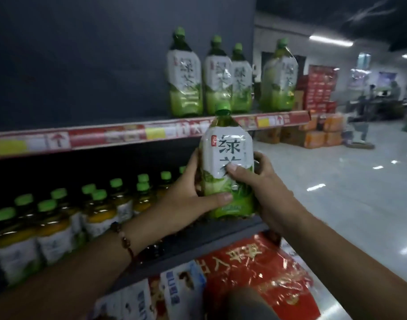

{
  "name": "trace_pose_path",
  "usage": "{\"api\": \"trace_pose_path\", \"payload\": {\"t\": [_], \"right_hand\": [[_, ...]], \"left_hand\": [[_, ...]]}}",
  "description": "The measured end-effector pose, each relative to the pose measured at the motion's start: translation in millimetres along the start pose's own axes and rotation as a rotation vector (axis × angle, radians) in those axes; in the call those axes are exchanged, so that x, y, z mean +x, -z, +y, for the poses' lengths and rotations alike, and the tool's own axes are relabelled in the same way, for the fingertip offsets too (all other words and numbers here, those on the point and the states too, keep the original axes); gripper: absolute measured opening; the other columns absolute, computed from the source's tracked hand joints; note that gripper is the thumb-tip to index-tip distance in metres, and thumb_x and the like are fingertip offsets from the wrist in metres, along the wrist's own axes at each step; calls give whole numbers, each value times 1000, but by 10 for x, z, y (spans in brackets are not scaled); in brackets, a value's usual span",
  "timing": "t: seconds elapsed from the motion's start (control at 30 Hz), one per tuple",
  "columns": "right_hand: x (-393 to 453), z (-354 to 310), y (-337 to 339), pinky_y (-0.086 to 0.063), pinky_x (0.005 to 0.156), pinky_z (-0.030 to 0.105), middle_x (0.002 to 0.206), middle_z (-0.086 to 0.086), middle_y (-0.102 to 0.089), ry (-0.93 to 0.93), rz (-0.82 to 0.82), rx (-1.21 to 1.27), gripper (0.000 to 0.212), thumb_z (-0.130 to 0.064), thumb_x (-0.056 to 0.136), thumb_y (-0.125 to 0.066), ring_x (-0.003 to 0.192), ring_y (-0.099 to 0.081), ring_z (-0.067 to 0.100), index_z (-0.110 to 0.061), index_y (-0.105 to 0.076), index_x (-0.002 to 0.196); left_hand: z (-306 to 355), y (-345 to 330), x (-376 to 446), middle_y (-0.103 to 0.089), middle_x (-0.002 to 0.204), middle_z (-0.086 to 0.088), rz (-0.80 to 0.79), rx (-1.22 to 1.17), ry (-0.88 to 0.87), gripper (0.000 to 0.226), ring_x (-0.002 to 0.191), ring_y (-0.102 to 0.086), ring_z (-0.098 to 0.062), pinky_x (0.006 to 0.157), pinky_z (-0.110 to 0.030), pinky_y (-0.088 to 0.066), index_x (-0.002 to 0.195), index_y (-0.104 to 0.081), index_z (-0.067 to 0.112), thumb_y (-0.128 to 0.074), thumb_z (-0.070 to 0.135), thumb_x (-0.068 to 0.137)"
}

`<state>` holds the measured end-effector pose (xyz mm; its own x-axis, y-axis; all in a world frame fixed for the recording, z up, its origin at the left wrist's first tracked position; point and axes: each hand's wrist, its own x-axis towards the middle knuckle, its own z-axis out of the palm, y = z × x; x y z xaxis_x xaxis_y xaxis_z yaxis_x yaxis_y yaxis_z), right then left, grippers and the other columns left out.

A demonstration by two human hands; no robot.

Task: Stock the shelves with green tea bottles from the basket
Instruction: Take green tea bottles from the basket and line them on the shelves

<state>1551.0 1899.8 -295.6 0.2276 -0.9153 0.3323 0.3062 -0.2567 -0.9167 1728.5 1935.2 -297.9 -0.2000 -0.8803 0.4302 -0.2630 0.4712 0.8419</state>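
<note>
A large green tea bottle [228,158] with a green cap and a white label is upright in front of the shelves, held in both hands. My left hand [186,192] grips its lower left side, thumb across the front. My right hand [260,188] grips its right side, thumb on the label. Above it, the upper shelf [128,135] carries several of the same green tea bottles [185,75] at its right end. No basket is in view.
The middle shelf holds rows of smaller green-capped bottles [59,222]. Red and white packaged goods [255,273] lie below. To the right is an open shiny floor [348,192], with stacked orange and red cartons [318,135] at the far end.
</note>
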Motion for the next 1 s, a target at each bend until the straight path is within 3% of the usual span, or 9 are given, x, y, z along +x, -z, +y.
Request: {"api": "trace_pose_path", "payload": {"t": [0.13, 0.3, 0.47, 0.63, 0.77, 0.87, 1.0], "right_hand": [[212, -359, -587, -59, 87, 44, 121, 3, -68, 98, -132, 25, 70, -24, 72, -85, 103, -71, 20, -25, -47, 130], [460, -686, -1230, -57, 92, 44, 119, 2, -70, 217, -245, 23, 61, -19, 83, -78, 104, -71, 19, -23, -46, 135], [826, -869, -1668, -57, 94, 39, 121, 3, -70, 331, -295, -46, 58, -17, 86, -76, 108, -69, 16, -17, -48, 136], [1219, -873, -1830, -57, 92, 31, 116, -1, -73, 371, -300, -182, 48, -20, 89, -72, 105, -70, 13, -23, -57, 135], [1560, -681, -1902, -55, 96, 43, 121, 4, -65, 413, -175, -446, 58, -50, 77, -73, 107, -65, 19, -40, -54, 132], [1734, -621, -1884, -54, 98, 43, 120, -1, -68, 341, -161, -453, 49, -33, 89, -71, 107, -65, 17, -27, -53, 134], [1892, -563, -1880, -52, 97, 40, 121, -2, -67, 270, -106, -493, 45, -31, 92, -67, 109, -63, 19, -25, -50, 134]], "left_hand": [[483, 562, -104, -61, 129, 25, 123, 130, -70, 91, 115, -64, -4, 98, -36, -53, 146, -23, 57, -80, 24, 82], [923, 1099, -162, -62, 120, 35, 271, 269, -130, 89, 109, -62, 9, 86, -17, -54, 149, -22, 52, -77, 24, 84], [1135, 1496, 29, -65, 117, 27, 368, 313, -178, 82, 101, -66, 8, 74, -9, -52, 146, -31, 41, -78, 17, 83], [1032, 1807, 415, -63, 125, 20, 387, 387, -168, 93, 107, -64, 5, 84, -14, -53, 149, -28, 38, -83, 15, 78], [820, 1934, 696, -64, 118, 20, 407, 444, -94, 77, 106, -63, 2, 80, -12, -51, 138, -45, 35, -85, 15, 75], [677, 1969, 883, -61, 120, 19, 412, 441, -49, 82, 109, -60, -2, 93, -26, -51, 142, -39, 39, -84, 19, 77], [559, 1963, 1091, -58, 118, 19, 409, 461, -34, 94, 106, -59, -2, 92, -25, -47, 151, -24, 35, -82, 18, 79]]}}
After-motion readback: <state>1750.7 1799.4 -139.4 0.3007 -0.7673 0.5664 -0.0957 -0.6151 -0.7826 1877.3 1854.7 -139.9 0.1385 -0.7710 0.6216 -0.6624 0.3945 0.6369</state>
